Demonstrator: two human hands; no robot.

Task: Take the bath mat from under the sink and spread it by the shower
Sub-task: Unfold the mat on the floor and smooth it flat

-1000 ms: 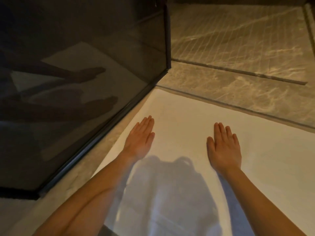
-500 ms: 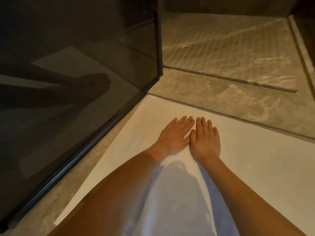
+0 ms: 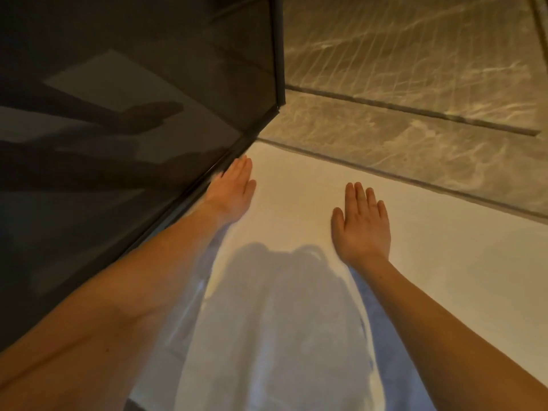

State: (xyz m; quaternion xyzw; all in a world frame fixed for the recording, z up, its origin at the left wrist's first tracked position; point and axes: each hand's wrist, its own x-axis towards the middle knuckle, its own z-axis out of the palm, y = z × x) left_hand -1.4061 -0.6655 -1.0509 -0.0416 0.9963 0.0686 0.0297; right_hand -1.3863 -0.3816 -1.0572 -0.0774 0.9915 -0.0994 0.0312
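The white bath mat [image 3: 296, 203] lies flat on the floor by the shower, directly under both hands. Its far edge runs along the dark joint line at the marble shower threshold [image 3: 385, 137], and its left edge sits close against the bottom rail of the dark glass shower panel [image 3: 133, 114]. Its long axis appears to run left to right across the view, with more of it stretching off to the right.

The left hand [image 3: 232, 189] rests palm down, fingers straight and together, at the mat's far left corner, its outer edge just beside the glass rail. The right hand [image 3: 363, 222] is also flat and spread on the mat, gripping nothing, well apart from the left and nearer the person. The left hand is the one nearer the corner; the right is nearer the unsmoothed stretch to the right.

Compared with half a second earlier, when the two hands lay side by side touching near the mat's middle, they have swept outward: the left toward the glass, the right toward the open side. The mat's far edge keeps its line along the threshold. I judge this a smoothing stroke near the end of the task.
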